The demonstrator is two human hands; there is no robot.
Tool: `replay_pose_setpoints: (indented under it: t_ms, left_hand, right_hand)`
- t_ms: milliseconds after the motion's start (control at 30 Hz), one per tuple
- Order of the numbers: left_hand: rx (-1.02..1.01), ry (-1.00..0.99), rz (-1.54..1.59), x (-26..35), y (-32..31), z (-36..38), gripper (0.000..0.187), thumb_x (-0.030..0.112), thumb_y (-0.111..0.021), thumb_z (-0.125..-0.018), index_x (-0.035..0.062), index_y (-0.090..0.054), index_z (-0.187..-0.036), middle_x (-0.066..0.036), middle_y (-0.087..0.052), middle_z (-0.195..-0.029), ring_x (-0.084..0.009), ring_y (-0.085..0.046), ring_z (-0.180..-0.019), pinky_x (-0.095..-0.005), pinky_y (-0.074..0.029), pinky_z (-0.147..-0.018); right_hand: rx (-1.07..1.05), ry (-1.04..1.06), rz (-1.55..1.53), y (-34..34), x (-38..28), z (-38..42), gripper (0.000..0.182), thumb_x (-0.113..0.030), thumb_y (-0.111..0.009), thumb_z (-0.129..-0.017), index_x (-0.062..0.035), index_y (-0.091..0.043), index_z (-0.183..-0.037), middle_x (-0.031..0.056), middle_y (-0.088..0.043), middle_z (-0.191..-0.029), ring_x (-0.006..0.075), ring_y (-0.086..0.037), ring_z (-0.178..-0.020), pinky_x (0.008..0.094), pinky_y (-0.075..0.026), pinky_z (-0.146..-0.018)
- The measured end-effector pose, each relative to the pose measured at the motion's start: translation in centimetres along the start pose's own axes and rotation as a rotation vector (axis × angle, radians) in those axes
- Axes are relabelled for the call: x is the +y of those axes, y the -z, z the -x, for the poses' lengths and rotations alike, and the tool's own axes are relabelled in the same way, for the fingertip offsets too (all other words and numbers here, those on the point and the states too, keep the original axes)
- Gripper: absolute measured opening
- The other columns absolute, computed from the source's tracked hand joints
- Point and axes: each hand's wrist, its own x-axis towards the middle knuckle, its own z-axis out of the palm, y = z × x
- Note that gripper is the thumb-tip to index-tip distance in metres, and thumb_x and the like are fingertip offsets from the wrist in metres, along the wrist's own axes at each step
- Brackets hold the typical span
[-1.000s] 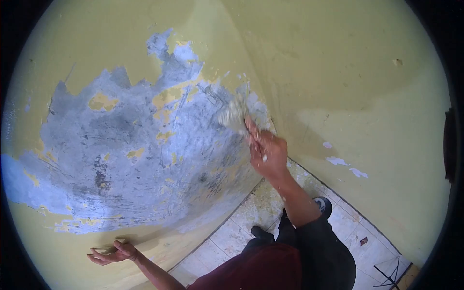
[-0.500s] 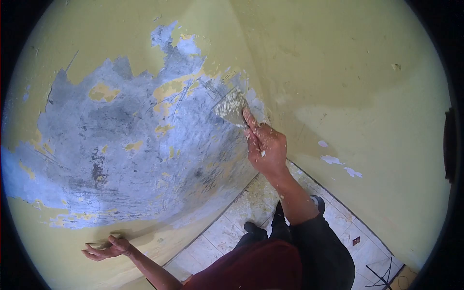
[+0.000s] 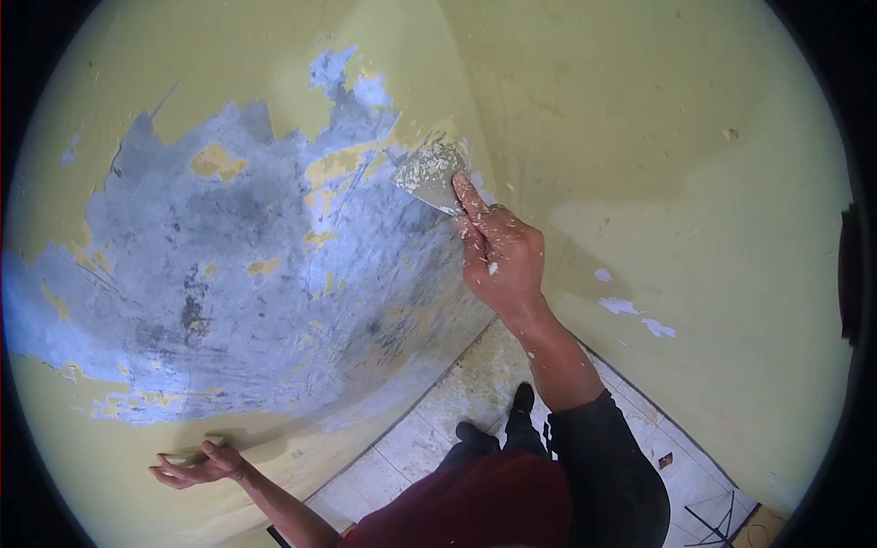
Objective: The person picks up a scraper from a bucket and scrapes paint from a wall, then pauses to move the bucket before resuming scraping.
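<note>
My right hand (image 3: 504,260) is wrapped round a putty knife (image 3: 434,180), its forefinger stretched along the blade. Paint flakes cover the blade, which lies against the wall near the corner, at the upper right edge of a scraped grey patch (image 3: 247,219). Flakes also cling to my fingers. At the lower left, my left hand (image 3: 201,464) is beside the yellow-green wall below the patch, fingers apart and curved. A flat, pale object (image 3: 187,457) shows behind its fingers; whether the hand holds it is unclear.
A second wall (image 3: 731,247) meets the first at a corner and bears small white bare spots (image 3: 619,305). Below are floor tiles (image 3: 406,447) with scattered flakes, the person's shoes, a small red item (image 3: 665,460) and thin black metal legs (image 3: 722,521) at the lower right.
The putty knife and my right hand have moved slightly up and left relative to the view. The wall patch has shifted a little rightward in view. My left hand is nearly unchanged.
</note>
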Motion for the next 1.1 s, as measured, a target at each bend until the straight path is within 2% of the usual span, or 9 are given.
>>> replay_pose_setpoints:
  t_ms: [133, 233, 333, 400, 500, 633, 733, 1033, 1100]
  left_hand:
    - [-0.008, 0.050, 0.018, 0.1, 0.1, 0.1, 0.087, 0.072, -0.055, -0.090, 0.0079, -0.044, -0.148, -0.023, -0.026, -0.154, -0.0387, -0.026, -0.143, -0.0628, -0.029, -0.109]
    - [-0.017, 0.035, -0.008, 0.4, -0.1, 0.1, 0.085, 0.071, -0.053, -0.092, 0.0094, -0.042, -0.149, -0.024, -0.027, -0.154, -0.0390, -0.026, -0.143, -0.0630, -0.029, -0.109]
    - [0.003, -0.007, 0.000, 0.1, -0.2, -0.2, 0.084, 0.071, -0.052, -0.093, 0.0101, -0.041, -0.150, -0.025, -0.027, -0.153, -0.0395, -0.027, -0.143, -0.0633, -0.030, -0.108]
    - [-0.003, 0.014, 0.021, -0.3, -0.1, 0.2, 0.084, 0.070, -0.052, -0.093, 0.0100, -0.041, -0.150, -0.025, -0.026, -0.154, -0.0396, -0.027, -0.143, -0.0632, -0.029, -0.108]
    - [-0.014, -0.002, 0.003, -0.1, 0.1, 0.0, 0.083, 0.070, -0.051, -0.093, 0.0093, -0.042, -0.149, -0.026, -0.026, -0.154, -0.0398, -0.027, -0.143, -0.0632, -0.029, -0.108]
    - [-0.017, 0.029, -0.007, -0.1, 0.1, 0.2, 0.085, 0.071, -0.049, -0.093, 0.0083, -0.043, -0.149, -0.026, -0.026, -0.154, -0.0400, -0.027, -0.143, -0.0634, -0.030, -0.108]
    - [-0.024, 0.032, 0.009, -0.5, 0.3, 0.1, 0.087, 0.073, -0.049, -0.092, 0.0076, -0.044, -0.148, -0.026, -0.026, -0.154, -0.0401, -0.027, -0.142, -0.0634, -0.031, -0.107]
    - [-0.012, 0.062, 0.036, 0.2, 0.0, 0.2, 0.086, 0.073, -0.047, -0.092, 0.0071, -0.045, -0.148, -0.025, -0.026, -0.154, -0.0400, -0.027, -0.143, -0.0627, -0.031, -0.107]
    - [0.013, 0.043, 0.079, 0.7, 0.1, -0.2, 0.084, 0.071, -0.052, -0.092, 0.0061, -0.049, -0.146, -0.024, -0.028, -0.154, -0.0379, -0.028, -0.143, -0.0602, -0.032, -0.109]
  right_hand:
    - [0.035, 0.020, -0.081, -0.9, -0.2, 0.8, 0.063, 0.012, -0.064, -0.076, -0.0121, -0.066, -0.135, 0.0121, -0.055, -0.065, 0.0186, -0.052, -0.052, 0.0298, -0.046, -0.053]
    - [-0.019, 0.004, 0.038, -0.6, -0.3, -0.1, 0.065, 0.003, -0.072, -0.077, -0.0189, -0.063, -0.138, 0.0096, -0.059, -0.066, 0.0232, -0.055, -0.050, 0.0368, -0.045, -0.048]
    - [0.023, 0.037, -0.022, -1.2, -0.2, 1.2, 0.064, 0.004, -0.070, -0.077, -0.0169, -0.064, -0.138, 0.0103, -0.060, -0.067, 0.0225, -0.055, -0.050, 0.0355, -0.046, -0.048]
    - [0.071, 0.033, -0.093, -2.1, -0.3, 0.8, 0.060, 0.011, -0.060, -0.080, -0.0126, -0.066, -0.135, 0.0092, -0.058, -0.067, 0.0185, -0.048, -0.051, 0.0282, -0.043, -0.050]
    - [0.123, 0.083, -0.178, -1.6, -2.7, -4.1, 0.059, 0.010, -0.060, -0.081, -0.0120, -0.065, -0.136, 0.0085, -0.057, -0.067, 0.0161, -0.045, -0.052, 0.0263, -0.040, -0.050]
    - [0.041, 0.073, -0.101, -1.0, -2.0, -0.1, 0.060, 0.011, -0.059, -0.081, -0.0111, -0.065, -0.136, 0.0078, -0.059, -0.069, 0.0127, -0.044, -0.053, 0.0249, -0.039, -0.051]
    - [-0.004, -0.113, -0.135, -1.2, -1.7, 0.9, 0.058, 0.011, -0.059, -0.082, -0.0107, -0.065, -0.136, 0.0074, -0.057, -0.068, 0.0100, -0.040, -0.054, 0.0253, -0.037, -0.051]
    - [-0.006, -0.024, -0.016, -0.5, -2.6, -2.3, 0.053, 0.008, -0.061, -0.086, -0.0110, -0.064, -0.136, 0.0088, -0.058, -0.068, 0.0096, -0.041, -0.054, 0.0233, -0.038, -0.052]
    - [0.101, 0.070, -0.091, -0.8, -3.6, -5.8, 0.056, 0.000, -0.069, -0.083, -0.0147, -0.065, -0.136, 0.0153, -0.060, -0.069, 0.0256, -0.054, -0.052, 0.0353, -0.044, -0.052]
